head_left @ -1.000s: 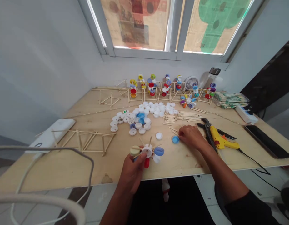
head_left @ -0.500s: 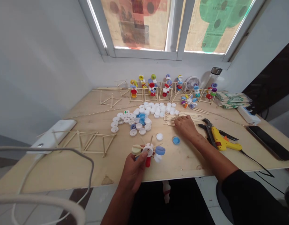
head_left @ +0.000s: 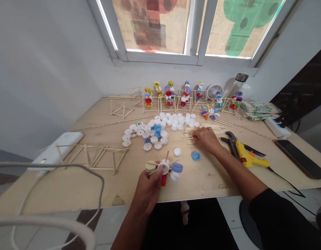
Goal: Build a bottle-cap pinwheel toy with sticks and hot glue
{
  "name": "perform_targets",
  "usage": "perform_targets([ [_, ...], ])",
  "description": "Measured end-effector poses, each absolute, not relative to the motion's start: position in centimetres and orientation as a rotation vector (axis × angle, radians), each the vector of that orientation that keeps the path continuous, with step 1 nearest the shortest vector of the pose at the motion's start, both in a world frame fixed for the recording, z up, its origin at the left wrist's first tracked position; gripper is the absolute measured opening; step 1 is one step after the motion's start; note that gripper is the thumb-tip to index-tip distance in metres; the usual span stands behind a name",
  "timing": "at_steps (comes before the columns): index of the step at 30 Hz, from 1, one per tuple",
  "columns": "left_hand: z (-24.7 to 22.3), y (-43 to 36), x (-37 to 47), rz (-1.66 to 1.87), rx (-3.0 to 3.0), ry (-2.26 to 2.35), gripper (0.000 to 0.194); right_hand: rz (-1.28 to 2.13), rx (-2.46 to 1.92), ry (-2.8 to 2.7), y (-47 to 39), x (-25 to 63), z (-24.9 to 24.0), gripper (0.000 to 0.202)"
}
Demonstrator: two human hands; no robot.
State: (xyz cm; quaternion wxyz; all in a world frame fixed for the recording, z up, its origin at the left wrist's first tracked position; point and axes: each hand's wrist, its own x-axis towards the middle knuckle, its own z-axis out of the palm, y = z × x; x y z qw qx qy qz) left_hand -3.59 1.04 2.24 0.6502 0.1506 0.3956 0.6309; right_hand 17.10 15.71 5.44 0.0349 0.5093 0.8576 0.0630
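Observation:
Near the table's front edge, my left hand grips a bottle-cap wheel by its white hub. Thin sticks spread from that hub, some tipped with blue, red, white and cream caps. My right hand rests on a pile of thin wooden sticks, its fingers curled down. One wooden stick pokes out at its fingertips, slightly apart from the pile. Between the hands lie a loose white cap and a loose blue cap.
Many white caps spread mid-table. Finished cap wheels on stick frames line the back, beside a small fan. On the right are a yellow glue gun, cutters and a phone. Stick frames and a white power strip sit left.
My right hand has shifted slightly left over the stick pile, and a stick now shows apart near its fingertips. The left hand keeps the cap wheel almost in place.

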Motion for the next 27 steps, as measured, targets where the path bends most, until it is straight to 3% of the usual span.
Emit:
perform_targets([
  [17,2.6,0.9,-3.4,1.436,0.363,0.939,0.027,0.297,1.328,2.715,17.8,12.5,4.3,0.023],
  [27,2.0,0.9,-3.6,1.458,0.324,0.916,0.028,0.308,1.49,2.78,14.4,15.4,5.4,0.024],
])
